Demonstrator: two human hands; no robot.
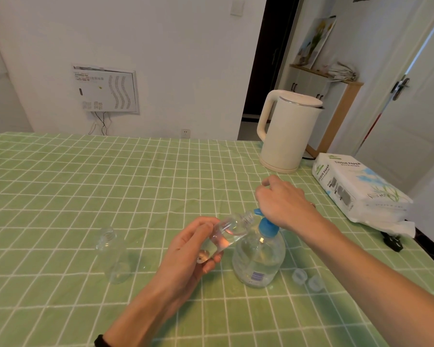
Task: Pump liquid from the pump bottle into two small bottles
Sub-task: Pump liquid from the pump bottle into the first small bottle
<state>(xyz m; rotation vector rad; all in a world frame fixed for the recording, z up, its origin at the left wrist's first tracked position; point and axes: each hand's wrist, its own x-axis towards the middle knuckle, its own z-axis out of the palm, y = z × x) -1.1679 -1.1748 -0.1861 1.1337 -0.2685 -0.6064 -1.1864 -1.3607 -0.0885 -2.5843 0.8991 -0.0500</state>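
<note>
Filling looks partway to me: my left hand grips one small clear plastic bottle, my relaxed right hand presses the blue-topped clear pump bottle, and the second small clear bottle at left looks empty.

Open cloth left, bar one small bottle — kettle, tissue pack crowd the right.

A home room, green checked tablecloth, cream electric kettle, tissue paper pack, white door
</note>
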